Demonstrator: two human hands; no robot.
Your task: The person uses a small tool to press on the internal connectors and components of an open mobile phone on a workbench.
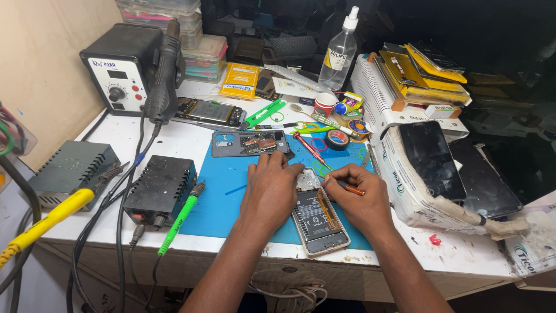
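Opened phone (319, 221) lies back-off on the blue mat (231, 191), bottom end near the bench (463, 261) front edge and just past the mat's front border, top end under both hands.

Left hand (270, 188) flat, fingers curled down, pressing on the phone's upper left side; nothing gripped in it. Right hand (357, 200) pinched shut around an orange-handled tool (352, 189), tip aimed at the phone's top edge (tip itself hidden by the fingers).

Room to move:
- Left of the hands: bare mat, then a black power box (160, 188) with a green-handled iron (179, 223) lying over the mat's left edge.
- Ahead: a detached back frame (250, 143) just beyond the left fingertips, a red screwdriver (310, 149) and black tape roll (337, 139) close by.
- Right: a white padded block (414, 197) carrying a dark screen panel (431, 159) crowds the right wrist; mat's right edge is nearly against it.
- Front: narrow strip of chipped white bench between mat and edge.

Hot-air station (121, 66) sits back left, well apart.
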